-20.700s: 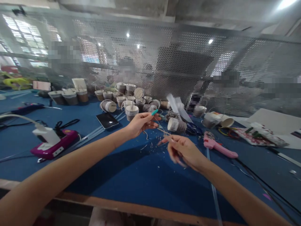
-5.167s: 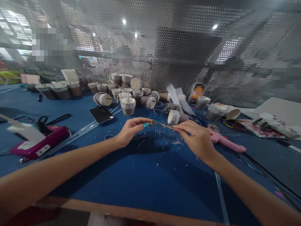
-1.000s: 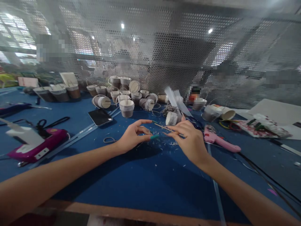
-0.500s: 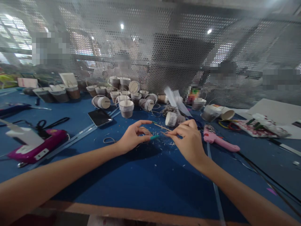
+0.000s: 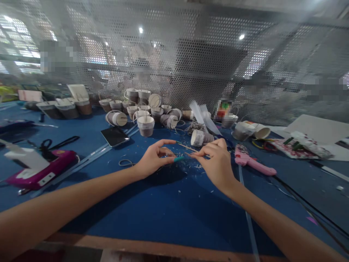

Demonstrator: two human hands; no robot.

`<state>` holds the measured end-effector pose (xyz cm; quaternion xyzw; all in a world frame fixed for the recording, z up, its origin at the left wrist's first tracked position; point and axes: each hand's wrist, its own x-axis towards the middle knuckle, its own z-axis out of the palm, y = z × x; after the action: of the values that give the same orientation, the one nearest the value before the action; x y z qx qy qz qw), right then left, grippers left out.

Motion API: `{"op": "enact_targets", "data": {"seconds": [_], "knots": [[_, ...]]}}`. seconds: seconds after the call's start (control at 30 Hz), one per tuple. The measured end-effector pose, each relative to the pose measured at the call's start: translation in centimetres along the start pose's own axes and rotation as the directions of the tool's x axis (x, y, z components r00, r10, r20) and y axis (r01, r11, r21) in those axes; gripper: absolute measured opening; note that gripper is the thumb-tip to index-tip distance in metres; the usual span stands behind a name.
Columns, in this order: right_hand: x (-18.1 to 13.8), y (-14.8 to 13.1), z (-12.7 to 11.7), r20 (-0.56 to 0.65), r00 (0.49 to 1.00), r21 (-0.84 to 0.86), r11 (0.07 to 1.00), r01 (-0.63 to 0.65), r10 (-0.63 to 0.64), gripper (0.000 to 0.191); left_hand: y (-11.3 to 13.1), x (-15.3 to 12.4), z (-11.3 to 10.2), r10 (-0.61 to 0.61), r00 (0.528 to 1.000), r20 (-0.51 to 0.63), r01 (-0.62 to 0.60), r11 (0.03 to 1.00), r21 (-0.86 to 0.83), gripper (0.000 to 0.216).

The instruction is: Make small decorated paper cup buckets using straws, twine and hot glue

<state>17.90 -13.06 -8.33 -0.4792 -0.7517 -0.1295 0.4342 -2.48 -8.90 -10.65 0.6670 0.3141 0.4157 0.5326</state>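
My right hand [image 5: 216, 162], thumb and fingers pinched, holds a thin tan strip [image 5: 188, 147] that looks like cord or a slender stick; its exact kind is unclear. The strip's far end reaches the index fingertip of my left hand [image 5: 156, 157]. That hand's thumb and index finger stand apart, the other fingers curl loosely, and teal shows at the nails. A thin cord loop [image 5: 125, 162] lies on the blue table [image 5: 163, 211] behind my left wrist. Just beyond my right fingers a small wrapped paper cup [image 5: 200, 138] lies on its side.
Several wrapped cups with cord handles [image 5: 145, 125] stand and lie at the back. A phone [image 5: 115, 136] and magenta power strip [image 5: 45, 171] are on the left. At right lie a pink glue gun [image 5: 253, 162], its cable, and a bag [image 5: 302, 145]. A perforated screen [image 5: 169, 47] rises behind.
The view has shifted slightly, so the table items sit a little further left. Both hands keep nearly the same pose, and the right hand still pinches the strip.
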Motion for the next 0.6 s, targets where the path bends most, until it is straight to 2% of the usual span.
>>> {"op": "enact_targets", "data": {"seconds": [0.6], "knots": [[-0.21,-0.06,0.45,-0.01,0.999,0.058,0.997,-0.04,0.041,0.028,0.34,0.02,0.23,-0.008,1.0,-0.025,0.007,1.0,-0.009,0.057]]}}
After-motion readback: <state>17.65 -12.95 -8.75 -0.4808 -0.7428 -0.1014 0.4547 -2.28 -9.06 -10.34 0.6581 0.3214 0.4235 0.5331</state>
